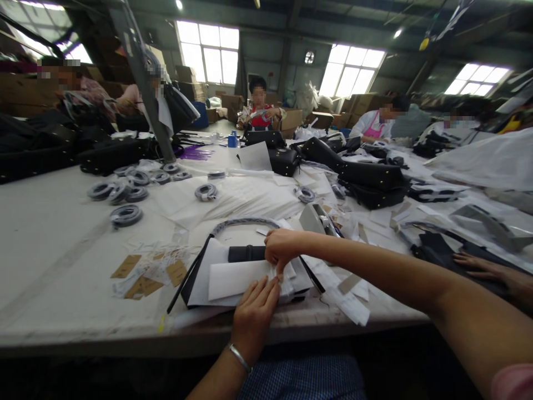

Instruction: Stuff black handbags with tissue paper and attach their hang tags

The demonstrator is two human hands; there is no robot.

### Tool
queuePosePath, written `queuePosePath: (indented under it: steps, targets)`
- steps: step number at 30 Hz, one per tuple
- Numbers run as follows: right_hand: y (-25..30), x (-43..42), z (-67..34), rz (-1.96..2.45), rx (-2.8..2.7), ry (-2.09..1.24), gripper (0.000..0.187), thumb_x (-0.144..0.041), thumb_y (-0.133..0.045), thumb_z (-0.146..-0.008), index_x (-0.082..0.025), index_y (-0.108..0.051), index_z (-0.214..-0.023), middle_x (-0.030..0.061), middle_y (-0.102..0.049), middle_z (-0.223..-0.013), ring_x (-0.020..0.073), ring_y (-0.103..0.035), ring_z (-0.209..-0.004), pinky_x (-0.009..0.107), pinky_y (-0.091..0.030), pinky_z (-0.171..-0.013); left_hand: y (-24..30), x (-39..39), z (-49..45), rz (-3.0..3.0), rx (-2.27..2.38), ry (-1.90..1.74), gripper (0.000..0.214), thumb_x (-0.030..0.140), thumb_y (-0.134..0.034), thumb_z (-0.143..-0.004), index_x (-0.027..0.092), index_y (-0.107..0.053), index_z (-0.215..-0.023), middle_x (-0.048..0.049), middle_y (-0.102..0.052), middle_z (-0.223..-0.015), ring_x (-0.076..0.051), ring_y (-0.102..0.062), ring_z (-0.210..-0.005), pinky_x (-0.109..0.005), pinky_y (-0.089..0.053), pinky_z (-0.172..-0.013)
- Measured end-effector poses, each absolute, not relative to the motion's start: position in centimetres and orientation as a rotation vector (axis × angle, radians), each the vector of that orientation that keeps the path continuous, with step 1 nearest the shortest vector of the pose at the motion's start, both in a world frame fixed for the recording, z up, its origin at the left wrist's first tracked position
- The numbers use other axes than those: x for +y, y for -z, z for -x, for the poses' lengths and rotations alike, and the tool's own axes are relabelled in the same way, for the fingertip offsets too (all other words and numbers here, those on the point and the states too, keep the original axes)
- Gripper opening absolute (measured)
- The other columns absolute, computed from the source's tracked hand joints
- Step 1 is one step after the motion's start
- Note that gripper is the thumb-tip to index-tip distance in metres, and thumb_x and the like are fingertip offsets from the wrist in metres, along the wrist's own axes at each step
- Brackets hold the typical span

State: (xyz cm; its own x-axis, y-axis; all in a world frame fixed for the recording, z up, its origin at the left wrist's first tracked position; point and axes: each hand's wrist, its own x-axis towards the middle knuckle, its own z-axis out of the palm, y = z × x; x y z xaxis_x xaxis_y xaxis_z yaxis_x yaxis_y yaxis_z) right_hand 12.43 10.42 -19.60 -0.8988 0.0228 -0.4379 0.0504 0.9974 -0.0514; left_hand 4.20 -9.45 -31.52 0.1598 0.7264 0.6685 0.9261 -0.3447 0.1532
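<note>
A black handbag (245,254) lies flat near the table's front edge, its wrapped handle (244,223) arching behind it. White wrapping paper (235,278) covers the front of the bag. My left hand (254,314), with a bracelet on the wrist, rests on the paper with fingers together and pointing up. My right hand (283,248) comes in from the right and pinches a crumpled piece of the white paper (285,278) just above the left fingertips.
Brown hang tags (144,275) lie left of the bag. Coiled wrapped handles (125,214) are scattered further back. More black bags (372,183) and paper sheets crowd the right. Another person's hand (478,266) rests on dark material at right. Several people work at the far end.
</note>
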Motion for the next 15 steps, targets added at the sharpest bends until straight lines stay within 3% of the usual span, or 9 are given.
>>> queuePosePath:
  steps: [3, 9, 15]
  targets:
    - [19.3, 10.1, -11.9, 0.029, 2.688, -0.028, 0.033, -0.056, -0.079, -0.067, -0.024, -0.075, -0.072, 0.0001, -0.072, -0.069, 0.0153, -0.061, -0.070, 0.029, -0.032, -0.078, 31.5, -9.4, -4.2, 2.143, -1.594, 0.977, 0.031, 0.016, -0.046, -0.097, 0.020, -0.063, -0.122, -0.0026, -0.066, -0.127, -0.023, -0.063, -0.116, -0.038, -0.054, -0.098]
    - [18.6, 10.6, -11.1, -0.217, 2.566, 0.009, 0.040, -0.061, -0.078, -0.063, -0.025, -0.076, -0.080, -0.0012, -0.072, -0.072, 0.0140, -0.059, -0.062, 0.026, -0.028, -0.058, 31.6, -9.5, -4.4, 2.144, -1.604, 0.979, 0.030, 0.016, -0.046, -0.097, 0.020, -0.063, -0.122, -0.0014, -0.065, -0.127, -0.023, -0.062, -0.116, -0.037, -0.053, -0.099]
    - [19.5, 11.9, -10.7, -0.239, 2.554, 0.090, 0.043, -0.063, -0.077, -0.062, -0.025, -0.076, -0.081, -0.0016, -0.074, -0.077, 0.0124, -0.058, -0.062, 0.025, -0.027, -0.056, 31.9, -9.4, -4.3, 2.138, -1.614, 0.994, 0.030, 0.016, -0.047, -0.097, 0.021, -0.063, -0.122, -0.0006, -0.065, -0.127, -0.022, -0.062, -0.117, -0.038, -0.053, -0.099]
